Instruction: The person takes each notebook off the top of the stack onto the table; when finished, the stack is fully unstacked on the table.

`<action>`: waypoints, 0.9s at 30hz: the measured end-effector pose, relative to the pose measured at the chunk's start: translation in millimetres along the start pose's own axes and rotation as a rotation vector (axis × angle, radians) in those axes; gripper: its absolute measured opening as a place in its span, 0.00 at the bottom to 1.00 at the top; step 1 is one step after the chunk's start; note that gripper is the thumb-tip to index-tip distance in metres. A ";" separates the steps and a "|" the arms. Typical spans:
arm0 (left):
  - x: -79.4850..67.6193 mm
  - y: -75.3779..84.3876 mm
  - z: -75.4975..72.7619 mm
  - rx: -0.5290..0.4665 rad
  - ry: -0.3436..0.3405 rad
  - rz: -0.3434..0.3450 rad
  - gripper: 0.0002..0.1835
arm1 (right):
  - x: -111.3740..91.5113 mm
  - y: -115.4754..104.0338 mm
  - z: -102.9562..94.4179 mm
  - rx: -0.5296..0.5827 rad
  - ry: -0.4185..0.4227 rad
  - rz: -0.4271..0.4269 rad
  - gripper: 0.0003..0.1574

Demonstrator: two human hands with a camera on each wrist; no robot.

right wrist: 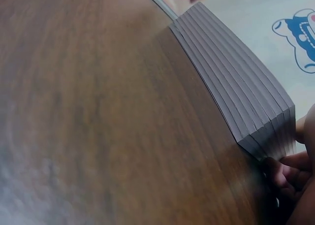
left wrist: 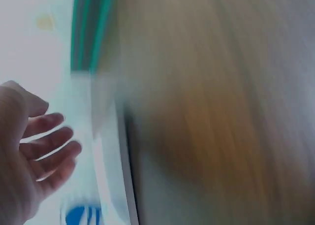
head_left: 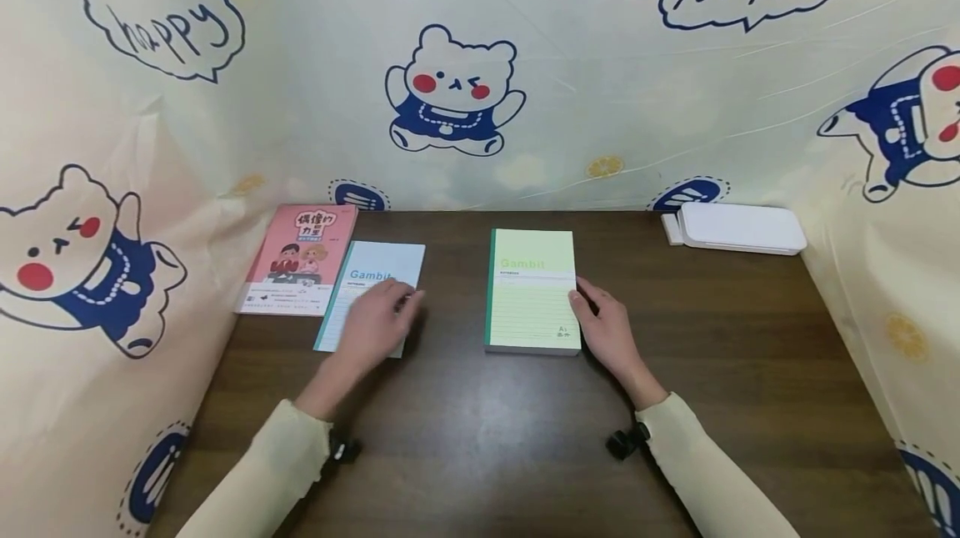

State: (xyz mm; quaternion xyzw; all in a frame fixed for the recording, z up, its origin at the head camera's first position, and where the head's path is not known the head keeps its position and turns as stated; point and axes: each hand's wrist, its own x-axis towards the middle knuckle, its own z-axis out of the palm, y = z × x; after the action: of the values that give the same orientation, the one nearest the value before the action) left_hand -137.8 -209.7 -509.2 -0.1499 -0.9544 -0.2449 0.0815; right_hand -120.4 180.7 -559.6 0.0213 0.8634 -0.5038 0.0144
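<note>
Wood-grain table [head_left: 480,455], bear-print backdrop [head_left: 592,83]

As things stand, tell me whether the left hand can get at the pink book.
Likely yes: the left hand looks empty over the blue notebook; the pink book lies right beside that, its cover in plain sight.

The hands [head_left: 378,317] are bare. Behind the left one, a loose, plain cream sleeve [head_left: 255,475] ends at the wrist; behind the right one, a matching sleeve [head_left: 712,463]. Each wrist carries a compact black unit near the cuff: left unit [head_left: 345,448], right unit [head_left: 622,443].
</note>
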 end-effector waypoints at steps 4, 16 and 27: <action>17.2 42.9 30.8 -0.170 -0.147 -0.107 0.24 | -0.7 0.4 -2.3 -0.007 0.017 -0.008 0.38; 41.7 80.4 76.6 -0.249 -0.298 -0.211 0.26 | -3.4 -5.4 2.6 -0.021 0.061 -0.043 0.33; 42.6 80.5 79.5 -0.316 -0.311 -0.233 0.18 | -2.7 -4.2 6.8 -0.051 0.097 -0.057 0.33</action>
State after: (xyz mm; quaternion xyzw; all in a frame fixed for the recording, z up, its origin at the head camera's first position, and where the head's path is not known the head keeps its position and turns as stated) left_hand -158.2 -92.9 -532.7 -0.0855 -0.9162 -0.3728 -0.1195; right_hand -117.9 172.7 -559.2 0.0207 0.8759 -0.4802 -0.0411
